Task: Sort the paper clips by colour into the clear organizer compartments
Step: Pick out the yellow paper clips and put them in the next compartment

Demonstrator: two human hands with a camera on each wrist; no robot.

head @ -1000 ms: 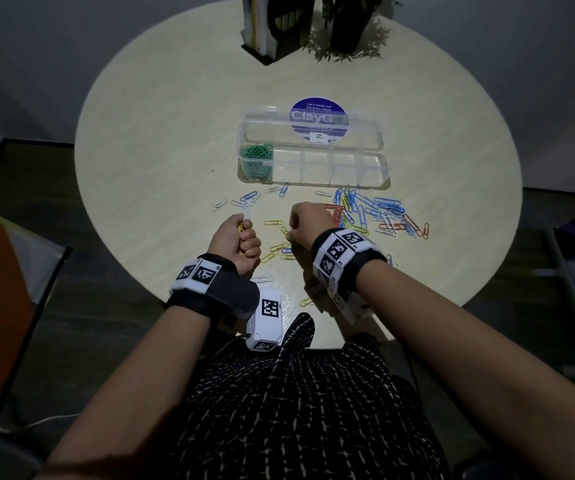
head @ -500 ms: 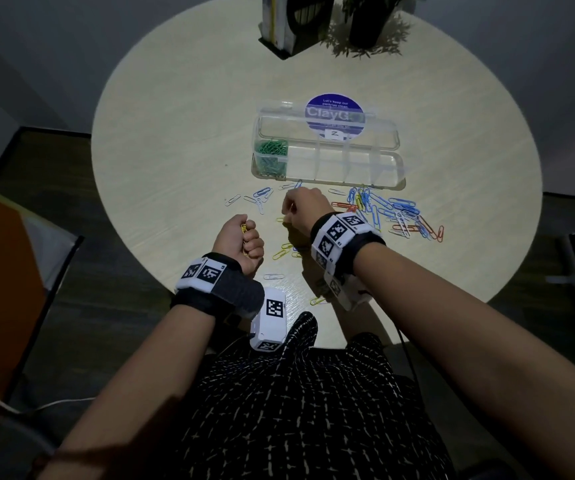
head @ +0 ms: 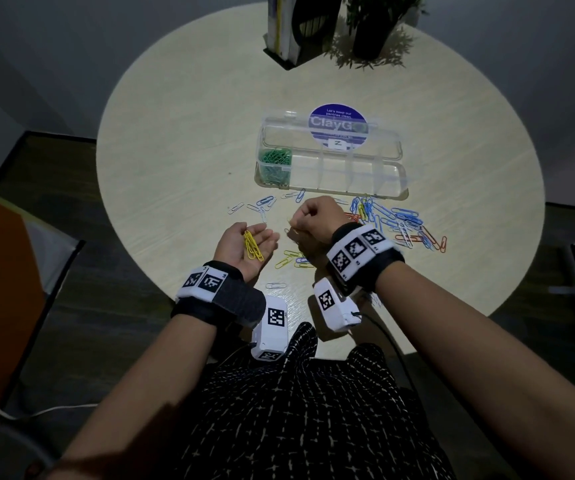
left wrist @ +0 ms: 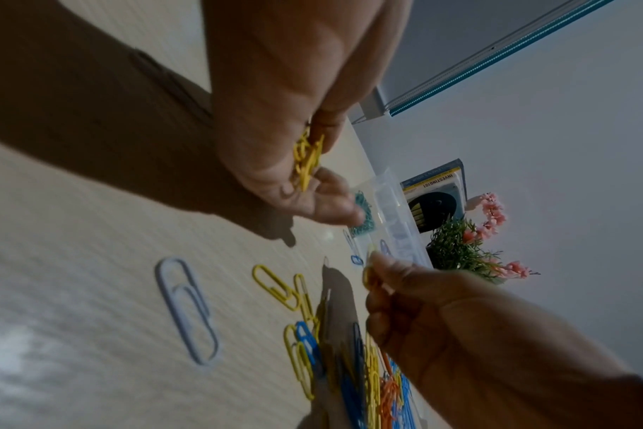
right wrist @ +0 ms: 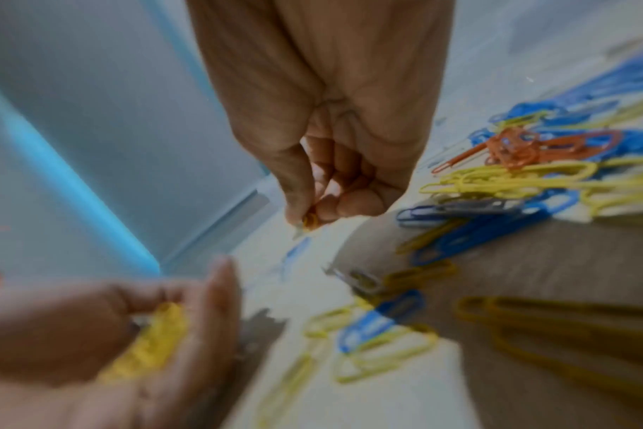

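My left hand (head: 256, 233) lies palm up near the table's front, fingers relaxed, with several yellow paper clips (head: 253, 245) resting in the palm (left wrist: 307, 162). Just right of it, my right hand (head: 293, 221) is curled and pinches one yellow paper clip (right wrist: 309, 221) between thumb and forefinger, a little above the table. The clear organizer (head: 348, 183) stands open beyond both hands. Green clips (head: 274, 164) fill its leftmost compartment; the other compartments look empty. Loose blue, yellow, white and orange clips (head: 400, 223) lie scattered in front of it.
A few yellow and blue clips (head: 293, 259) lie between my wrists, and a white clip (head: 275, 285) sits near the table's front edge. A potted plant (head: 372, 26) and a dark stand (head: 300, 26) sit at the far edge. A purple round sticker (head: 336, 124) shows through the lid.
My left hand has turned palm up and opened from a fist, showing the yellow clips. My right hand has lifted slightly off the table with a yellow clip pinched.
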